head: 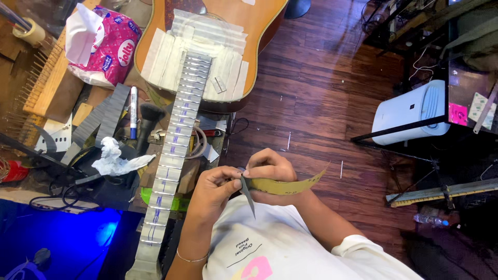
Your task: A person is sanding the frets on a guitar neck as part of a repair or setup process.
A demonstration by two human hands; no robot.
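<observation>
Standing beside the workbench: the person holds a strip of sandpaper (pixel 282 185) at chest height, above the white shirt (pixel 275 249), well clear of the guitar (pixel 207 31) lying on the bench to the left.

Left hand (pixel 211 191): fingers clenched in a pinch, thumb against forefinger, on a thin dark blade-like piece (pixel 248 194) that points down toward the shirt. Whether this is a folded edge of the paper or a separate tool cannot be told.

Right hand (pixel 270 171): fingers curled over and gripping the near end of the strip; the far end juts out free to the right and curls slightly upward.

Handling assessment: the strip looks very light and limp, stiff enough only to hold its own short span. It should crease readily and may tear along a fold. The gritty face would give good friction; the backing is smoother. Best taken by pinching close to the working end, both hands near one another, as shown.

Surroundings: the guitar neck (pixel 174 140) is covered in pale tape between the frets. A crumpled tissue (pixel 114 158), a marker pen (pixel 133 111) and a pink tissue pack (pixel 111 46) lie alongside.
</observation>
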